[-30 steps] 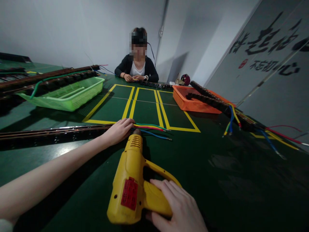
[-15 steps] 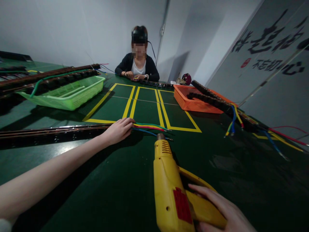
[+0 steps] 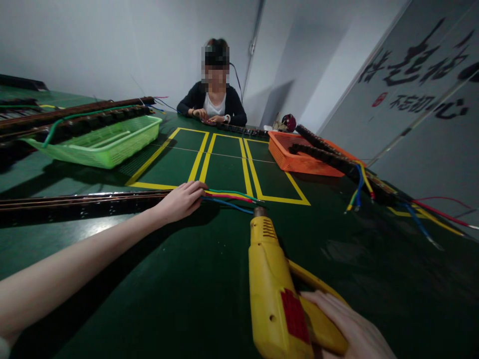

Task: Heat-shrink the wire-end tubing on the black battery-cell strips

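My right hand (image 3: 344, 324) is wrapped round the handle of a yellow heat gun (image 3: 267, 279) with a red patch on its side. The gun's metal nozzle points away from me, close to the wire tips. My left hand (image 3: 183, 200) is closed over the end of a long black strip (image 3: 82, 207) with copper-coloured lines, where a bundle of wires (image 3: 228, 196) comes out. Green, yellow, red and blue wires run to the right from under my fingers. The nozzle hides the end of the blue wire.
A green basket (image 3: 108, 152) under dark strips stands at the left, an orange basket (image 3: 295, 162) with more strips and coloured wires (image 3: 359, 187) at the right. Yellow tape (image 3: 224, 134) marks rectangles on the green table (image 3: 179, 299). A co-worker (image 3: 213, 99) sits at the far edge.
The heat gun in my right hand has moved slightly to the right, its nozzle now overlapping the blue wire's end. My left hand stays on the strip end.
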The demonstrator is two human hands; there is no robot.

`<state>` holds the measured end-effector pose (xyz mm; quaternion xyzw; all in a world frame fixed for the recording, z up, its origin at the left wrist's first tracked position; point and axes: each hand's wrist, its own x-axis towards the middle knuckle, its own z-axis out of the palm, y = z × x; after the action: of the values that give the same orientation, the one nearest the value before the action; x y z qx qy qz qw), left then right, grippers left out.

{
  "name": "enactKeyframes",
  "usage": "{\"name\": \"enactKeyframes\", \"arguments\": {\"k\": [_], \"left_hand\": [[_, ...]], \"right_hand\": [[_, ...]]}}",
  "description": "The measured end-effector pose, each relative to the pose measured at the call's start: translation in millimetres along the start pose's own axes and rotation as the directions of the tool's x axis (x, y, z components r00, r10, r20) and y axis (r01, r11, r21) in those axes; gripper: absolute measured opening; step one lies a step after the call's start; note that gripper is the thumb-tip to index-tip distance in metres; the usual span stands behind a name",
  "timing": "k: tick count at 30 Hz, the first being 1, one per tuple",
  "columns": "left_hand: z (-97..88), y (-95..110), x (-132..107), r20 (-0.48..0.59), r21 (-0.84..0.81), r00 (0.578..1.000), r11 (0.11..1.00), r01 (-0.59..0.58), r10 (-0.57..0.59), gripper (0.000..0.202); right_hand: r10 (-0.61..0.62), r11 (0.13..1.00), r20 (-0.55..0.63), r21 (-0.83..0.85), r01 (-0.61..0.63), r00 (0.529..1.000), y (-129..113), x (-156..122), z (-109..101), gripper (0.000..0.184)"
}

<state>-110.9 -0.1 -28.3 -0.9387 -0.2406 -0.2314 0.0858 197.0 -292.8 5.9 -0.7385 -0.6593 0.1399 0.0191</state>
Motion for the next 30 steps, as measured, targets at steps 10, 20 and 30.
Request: {"name": "enactKeyframes", "arguments": {"k": [10,20,30], "left_hand": [[-2.6,1,0,0.014,-0.001,1.0,1.0,-0.004,0.004,0.023],[-2.1,0,-1,-0.007,-0.048,1.0,0.999,-0.005,0.004,0.022],[-11.9,12,17,0.018,-0.069,0.991,0.989,0.134,-0.133,0.017]], "right_hand": [[-0.105,0.993,0.066,0.065,0.1,0.992,-77,22,6,0.052],[-0.095,0.993,0.15,-0.057,0.105,0.984,-110,30,8,0.067],[-0.187,0.982,0.141,0.029,0.184,0.972,-97,31,13,0.066]]}}
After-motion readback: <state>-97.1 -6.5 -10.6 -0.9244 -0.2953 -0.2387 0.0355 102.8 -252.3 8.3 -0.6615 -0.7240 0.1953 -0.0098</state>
